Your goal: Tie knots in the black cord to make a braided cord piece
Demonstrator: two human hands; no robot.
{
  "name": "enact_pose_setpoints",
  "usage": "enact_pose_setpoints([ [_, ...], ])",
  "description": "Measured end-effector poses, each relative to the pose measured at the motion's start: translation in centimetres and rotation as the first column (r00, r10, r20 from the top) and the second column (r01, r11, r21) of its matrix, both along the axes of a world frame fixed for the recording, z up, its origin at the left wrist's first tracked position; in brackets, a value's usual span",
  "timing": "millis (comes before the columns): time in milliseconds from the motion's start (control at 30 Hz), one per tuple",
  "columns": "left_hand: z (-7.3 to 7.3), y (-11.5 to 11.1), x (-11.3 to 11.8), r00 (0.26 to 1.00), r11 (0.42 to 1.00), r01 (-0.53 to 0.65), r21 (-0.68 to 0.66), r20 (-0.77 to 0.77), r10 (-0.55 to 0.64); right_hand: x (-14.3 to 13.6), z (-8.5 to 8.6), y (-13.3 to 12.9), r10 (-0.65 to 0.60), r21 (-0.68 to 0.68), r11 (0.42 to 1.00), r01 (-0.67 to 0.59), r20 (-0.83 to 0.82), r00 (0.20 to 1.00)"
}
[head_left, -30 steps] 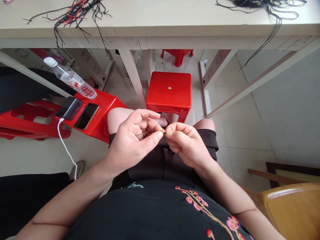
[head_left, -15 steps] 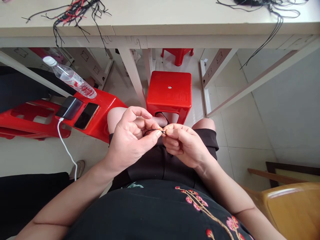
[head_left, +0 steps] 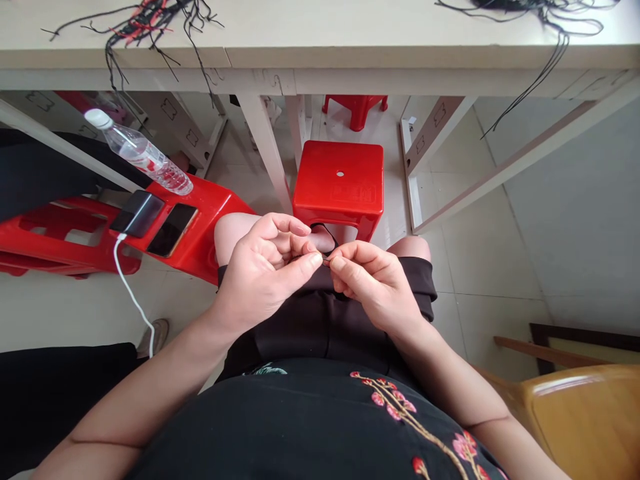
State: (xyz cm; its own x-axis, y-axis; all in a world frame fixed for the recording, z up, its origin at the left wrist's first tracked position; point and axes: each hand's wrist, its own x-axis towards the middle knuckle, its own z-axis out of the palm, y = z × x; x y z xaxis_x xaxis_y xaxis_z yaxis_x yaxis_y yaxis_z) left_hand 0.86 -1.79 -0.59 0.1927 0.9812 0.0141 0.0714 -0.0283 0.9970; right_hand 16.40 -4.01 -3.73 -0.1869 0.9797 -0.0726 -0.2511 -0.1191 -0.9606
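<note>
Above my lap, my left hand (head_left: 270, 267) pinches a thin black cord (head_left: 326, 261) between thumb and forefinger, while its upper fingers curl loosely. My right hand (head_left: 373, 280) pinches the same cord just to the right, its fingertips close to the left thumb. Only a short bit of the cord shows between the two pinches; the rest is hidden by my fingers. On the table above lie a bundle of black and red cords (head_left: 150, 23) at left and a heap of black cords (head_left: 540, 17) at right, with ends hanging over the edge.
The white table's edge (head_left: 350, 57) runs across the top. A red stool (head_left: 340, 173) stands before my knees. Another red stool (head_left: 210, 213) at left bears a water bottle (head_left: 150, 160), a phone (head_left: 173, 230) and a black device (head_left: 137, 213) with a white cable. A wooden chair (head_left: 585, 413) is at lower right.
My right hand's fingers have shifted slightly, with the lower ones tucked further under. The left hand has moved a little to the right, keeping its pinch.
</note>
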Motion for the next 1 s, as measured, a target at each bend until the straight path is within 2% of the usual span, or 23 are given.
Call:
enact_pose_setpoints([
  [133,-0.11,0.25,-0.63,0.999,0.989,0.039,-0.14,0.034,-0.034,0.2,-0.13,0.04,-0.019,0.001,1.0,0.019,0.0,1.0],
  [267,0.02,0.27,-0.74,0.997,0.978,0.071,-0.197,0.023,-0.068,0.23,-0.23,0.12,-0.03,0.001,1.0,0.03,-0.014,0.999],
  [333,-0.05,0.26,-0.57,0.997,0.98,0.076,-0.183,-0.006,-0.079,0.17,-0.24,0.2,-0.028,0.0,1.0,0.028,-0.014,1.0],
  [433,-0.33,0.22,-0.27,1.0,0.997,0.026,-0.073,-0.015,-0.027,0.06,-0.29,0.35,-0.017,-0.01,1.0,0.017,-0.025,1.0],
  [533,-0.53,0.12,-0.14,1.0,1.0,-0.016,0.007,0.017,0.016,0.0,-0.38,0.52,0.029,-0.066,0.997,-0.036,-0.106,0.994],
  [667,-0.44,-0.01,-0.34,0.999,0.998,0.047,-0.044,0.02,-0.046,0.08,-0.45,0.64,0.036,-0.103,0.993,-0.055,-0.181,0.983],
  [733,-0.38,-0.04,-0.48,0.998,0.996,0.066,-0.065,0.017,-0.065,0.14,-0.43,0.61,0.019,-0.08,0.996,-0.031,-0.153,0.988],
  [900,-0.28,-0.09,-0.55,1.0,0.998,0.023,-0.054,-0.01,-0.024,0.17,-0.22,0.32,-0.016,-0.015,1.0,0.016,-0.024,1.0],
  [1000,-0.03,-0.22,-0.41,0.999,0.999,0.013,-0.044,-0.032,-0.015,0.13,-0.04,0.19,-0.032,0.021,0.999,0.032,-0.012,0.999],
])
